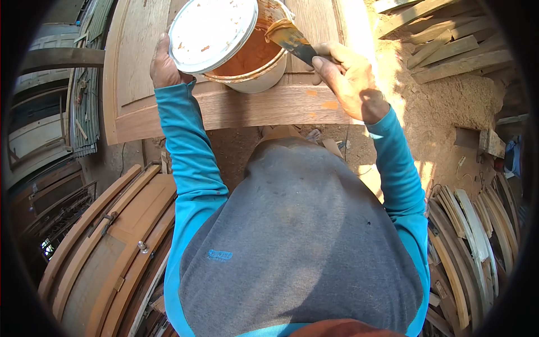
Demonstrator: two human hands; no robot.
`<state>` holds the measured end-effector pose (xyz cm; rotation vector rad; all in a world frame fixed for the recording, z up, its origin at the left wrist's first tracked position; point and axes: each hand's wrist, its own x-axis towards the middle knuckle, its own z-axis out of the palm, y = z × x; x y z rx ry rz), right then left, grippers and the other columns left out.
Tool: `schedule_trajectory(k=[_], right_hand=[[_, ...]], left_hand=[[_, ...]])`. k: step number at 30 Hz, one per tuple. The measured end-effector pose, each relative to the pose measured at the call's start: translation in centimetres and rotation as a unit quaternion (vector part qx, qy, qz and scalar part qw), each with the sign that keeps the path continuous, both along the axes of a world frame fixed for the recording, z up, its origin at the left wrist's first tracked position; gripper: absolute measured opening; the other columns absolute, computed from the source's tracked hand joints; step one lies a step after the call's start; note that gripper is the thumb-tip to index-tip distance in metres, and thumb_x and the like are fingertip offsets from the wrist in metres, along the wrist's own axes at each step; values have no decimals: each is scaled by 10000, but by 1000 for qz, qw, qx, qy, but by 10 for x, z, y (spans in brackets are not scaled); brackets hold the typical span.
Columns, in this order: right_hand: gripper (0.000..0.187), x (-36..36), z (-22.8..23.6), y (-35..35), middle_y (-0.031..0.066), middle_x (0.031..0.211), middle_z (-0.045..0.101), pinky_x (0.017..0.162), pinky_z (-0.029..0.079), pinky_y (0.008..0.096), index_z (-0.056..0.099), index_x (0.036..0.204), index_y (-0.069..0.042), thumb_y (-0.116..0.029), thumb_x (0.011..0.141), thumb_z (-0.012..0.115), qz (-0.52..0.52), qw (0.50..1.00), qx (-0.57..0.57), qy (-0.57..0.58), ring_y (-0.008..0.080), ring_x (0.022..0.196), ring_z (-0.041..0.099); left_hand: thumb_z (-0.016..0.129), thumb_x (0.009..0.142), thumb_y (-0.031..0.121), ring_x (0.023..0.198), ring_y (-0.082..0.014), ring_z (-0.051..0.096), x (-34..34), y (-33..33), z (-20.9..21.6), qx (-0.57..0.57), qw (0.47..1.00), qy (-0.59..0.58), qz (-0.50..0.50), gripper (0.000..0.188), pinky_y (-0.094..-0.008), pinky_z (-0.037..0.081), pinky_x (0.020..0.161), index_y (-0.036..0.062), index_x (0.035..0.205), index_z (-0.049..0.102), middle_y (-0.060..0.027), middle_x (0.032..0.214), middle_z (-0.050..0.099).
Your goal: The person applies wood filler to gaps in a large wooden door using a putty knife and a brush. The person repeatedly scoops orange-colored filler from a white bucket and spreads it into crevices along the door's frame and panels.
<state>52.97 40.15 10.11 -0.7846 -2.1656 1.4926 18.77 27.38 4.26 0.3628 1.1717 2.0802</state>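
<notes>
My left hand (167, 66) is closed on the edge of a round white lid (212, 35), which is spotted with orange smears and tilted over the left part of a white tub (255, 83). Orange-brown paste (242, 60) coats the tub's inside. In my right hand (349, 76) is a putty knife (297, 45), its blade tip loaded with the same paste at the tub's right rim. The tub stands on a wooden panel door (236, 112) lying flat. Several orange dabs (329, 105) mark the door's near rail below my right hand.
Wooden boards (449, 50) are piled on the dirt floor at the far right. More planks (471, 236) stack at the near right. Several wooden doors (112, 247) lean together at the near left. A wooden beam (62, 59) runs up to the door's left side.
</notes>
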Motion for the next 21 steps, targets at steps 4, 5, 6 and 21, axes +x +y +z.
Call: schedule_trajectory(k=[4,5,6,21], right_hand=[[326,45,-16,14,149,1030,738,812,569,292,592,1288,42,-154,1026,593,-20,961,-239,137,166,903,709],[375,60,-20,16,178,1034,732,804,576,301,550,1324,65,-147,1017,596,-41,956,-244,155,178,902,712],[388,76,-23,21,175,1036,732,801,577,303,547,1335,63,-149,1014,598,-51,959,-244,139,178,904,712],[267,199,-101,26,237,809,667,659,525,425,692,1205,-30,-44,949,618,94,953,224,-180,325,712,689]], left_hand=[[482,1084,151,1220,-307,655,0,-5,6,-53,997,53,-7,373,-422,565,1057,-69,1375,560,-224,1308,662],[506,1077,146,1203,-295,667,2,-3,9,-73,993,88,-5,360,-410,573,1048,-68,1356,586,-214,1276,685],[520,1074,154,1174,-281,681,5,-3,11,-85,989,124,5,353,-397,580,1024,-57,1343,605,-204,1252,698],[539,1025,439,1341,-422,537,43,14,41,-332,596,729,48,625,-430,383,1159,-47,1417,558,-282,1430,570]])
